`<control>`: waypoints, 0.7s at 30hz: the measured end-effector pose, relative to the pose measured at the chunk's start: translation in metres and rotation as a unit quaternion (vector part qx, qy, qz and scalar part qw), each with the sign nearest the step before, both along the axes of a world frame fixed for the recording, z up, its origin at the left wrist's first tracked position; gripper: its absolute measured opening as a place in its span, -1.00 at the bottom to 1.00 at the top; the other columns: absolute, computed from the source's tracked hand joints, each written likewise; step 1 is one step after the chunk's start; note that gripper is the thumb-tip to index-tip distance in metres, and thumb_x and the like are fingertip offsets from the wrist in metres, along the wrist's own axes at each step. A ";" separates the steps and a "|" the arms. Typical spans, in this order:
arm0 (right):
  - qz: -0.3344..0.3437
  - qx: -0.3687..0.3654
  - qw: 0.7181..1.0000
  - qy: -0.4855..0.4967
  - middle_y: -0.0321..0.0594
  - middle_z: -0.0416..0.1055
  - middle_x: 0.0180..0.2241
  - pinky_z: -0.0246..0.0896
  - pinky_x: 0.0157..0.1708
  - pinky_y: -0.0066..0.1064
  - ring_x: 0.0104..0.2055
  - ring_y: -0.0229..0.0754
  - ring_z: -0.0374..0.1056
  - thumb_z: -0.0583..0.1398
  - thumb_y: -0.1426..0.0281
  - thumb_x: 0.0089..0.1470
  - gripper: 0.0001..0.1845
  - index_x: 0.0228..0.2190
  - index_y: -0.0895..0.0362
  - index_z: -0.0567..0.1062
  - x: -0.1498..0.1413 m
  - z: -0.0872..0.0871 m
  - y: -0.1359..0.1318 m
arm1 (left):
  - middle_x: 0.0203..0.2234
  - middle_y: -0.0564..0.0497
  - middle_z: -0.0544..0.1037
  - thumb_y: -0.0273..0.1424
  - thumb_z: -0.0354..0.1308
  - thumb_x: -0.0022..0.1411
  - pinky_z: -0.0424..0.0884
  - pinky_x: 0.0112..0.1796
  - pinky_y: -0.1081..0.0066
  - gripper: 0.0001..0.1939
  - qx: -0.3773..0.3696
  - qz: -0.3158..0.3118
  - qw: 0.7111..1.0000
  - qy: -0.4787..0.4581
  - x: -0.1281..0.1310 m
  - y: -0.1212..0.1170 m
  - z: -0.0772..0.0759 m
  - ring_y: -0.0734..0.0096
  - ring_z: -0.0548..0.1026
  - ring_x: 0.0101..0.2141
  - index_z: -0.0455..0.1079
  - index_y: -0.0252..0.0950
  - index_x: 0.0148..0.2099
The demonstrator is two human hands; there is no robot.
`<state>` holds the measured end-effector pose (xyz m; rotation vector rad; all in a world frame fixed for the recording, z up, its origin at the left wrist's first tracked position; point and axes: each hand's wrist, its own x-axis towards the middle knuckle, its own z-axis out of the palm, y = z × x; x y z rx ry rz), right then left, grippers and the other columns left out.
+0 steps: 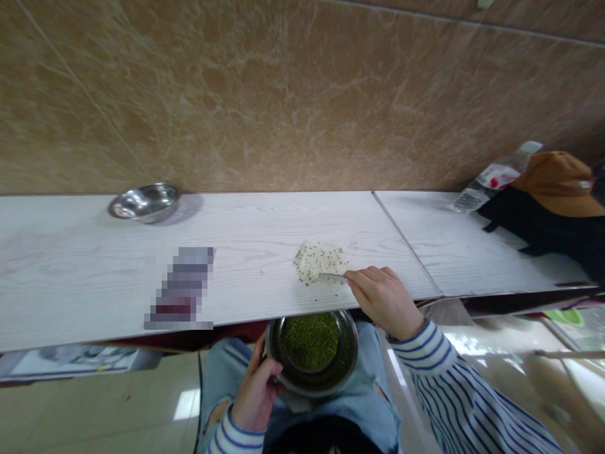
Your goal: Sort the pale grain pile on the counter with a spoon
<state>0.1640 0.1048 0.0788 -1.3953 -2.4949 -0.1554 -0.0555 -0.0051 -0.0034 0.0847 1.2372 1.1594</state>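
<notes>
My left hand (259,386) grips the left rim of a steel bowl (352,353), thumb over the edge. Small green beans (309,340), which look like mung beans, lie in the bowl, which sits over my lap just under the table's front edge. On the white tabletop is a pile of white grains mixed with green beans (321,261). My right hand (382,296) is closed around a thin metal utensil (332,275), its visible end touching the pile's lower right side. The hand hides the rest, so I cannot tell its exact kind.
An empty-looking steel bowl (145,203) stands at the back left, near the marbled wall. A blurred-out flat item (182,290) lies at left. At right are a plastic bottle (496,178), a brown cap (562,180) and black cloth (534,217). A seam crosses the table.
</notes>
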 end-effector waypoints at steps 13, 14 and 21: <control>-0.005 -0.006 1.000 -0.013 -0.24 0.47 -0.38 -0.04 -0.29 -0.37 -0.27 -0.23 0.30 0.04 0.47 0.14 -0.79 -0.22 0.11 0.43 -0.003 0.000 -0.006 | -0.27 0.04 0.44 -0.53 0.09 -0.22 0.31 -0.50 0.40 -0.26 -0.011 0.002 1.000 -0.003 0.001 -0.001 0.000 0.37 0.34 -0.41 0.19 -0.11 0.11; -0.007 -0.002 1.000 -0.010 -0.24 0.47 -0.38 -0.04 -0.29 -0.36 -0.27 -0.23 0.30 0.04 0.47 0.14 -0.78 -0.21 0.12 0.43 -0.003 0.000 -0.006 | -0.27 0.04 0.44 -0.53 0.09 -0.22 0.31 -0.49 0.39 -0.25 -0.011 0.003 1.000 -0.002 0.001 -0.001 0.000 0.37 0.34 -0.41 0.19 -0.11 0.12; 0.002 -0.011 1.000 -0.011 -0.22 0.47 -0.38 -0.03 -0.29 -0.36 -0.27 -0.22 0.31 0.03 0.48 0.13 -0.77 -0.21 0.12 0.44 -0.006 0.000 -0.008 | -0.30 0.04 0.45 -0.53 0.10 -0.21 0.30 -0.49 0.41 -0.20 -0.006 0.002 1.000 -0.001 0.002 -0.002 -0.001 0.40 0.33 -0.44 0.15 -0.10 0.17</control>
